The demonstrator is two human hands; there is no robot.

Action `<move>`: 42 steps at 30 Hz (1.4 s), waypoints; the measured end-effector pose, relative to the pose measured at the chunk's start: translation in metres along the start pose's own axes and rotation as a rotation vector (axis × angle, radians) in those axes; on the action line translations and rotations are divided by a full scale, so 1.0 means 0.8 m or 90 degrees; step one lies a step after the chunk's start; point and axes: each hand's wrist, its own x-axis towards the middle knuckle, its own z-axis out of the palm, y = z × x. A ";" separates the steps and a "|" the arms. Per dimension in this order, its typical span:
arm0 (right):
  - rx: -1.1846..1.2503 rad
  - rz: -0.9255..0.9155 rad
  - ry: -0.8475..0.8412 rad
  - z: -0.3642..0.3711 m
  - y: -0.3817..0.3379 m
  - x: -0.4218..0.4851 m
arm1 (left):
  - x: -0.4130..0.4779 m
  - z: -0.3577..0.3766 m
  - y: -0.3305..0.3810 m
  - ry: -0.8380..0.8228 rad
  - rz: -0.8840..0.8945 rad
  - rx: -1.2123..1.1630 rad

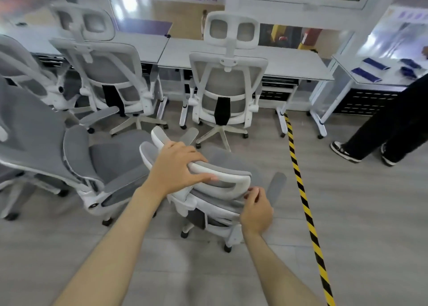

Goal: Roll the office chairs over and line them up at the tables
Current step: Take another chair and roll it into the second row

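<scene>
A grey plank floor (370,213) is crossed by a yellow-and-black striped tape (309,223). Left of the tape, office chairs (227,92) are stood on casters. At its far end a white table (289,62) is set, and right of it two sneakers (345,151) are planted.

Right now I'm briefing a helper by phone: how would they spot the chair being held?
Find the white tables along the glass wall, then the yellow-black floor tape running back from them. Just left of the tape stands the chair, the only one with hands on it: left hand on the headrest, right hand below.
</scene>
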 end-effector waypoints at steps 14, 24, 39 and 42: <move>-0.050 -0.004 -0.068 0.045 -0.035 0.128 | 0.091 0.038 -0.023 0.083 -0.054 0.004; -0.032 -0.034 -0.182 0.097 -0.078 0.274 | 0.210 0.075 -0.051 0.132 -0.113 0.063; -0.048 -0.051 -0.212 0.161 -0.110 0.395 | 0.311 0.118 -0.094 0.192 -0.137 0.129; -0.036 -0.064 -0.198 0.163 -0.106 0.395 | 0.311 0.119 -0.095 0.200 -0.132 0.127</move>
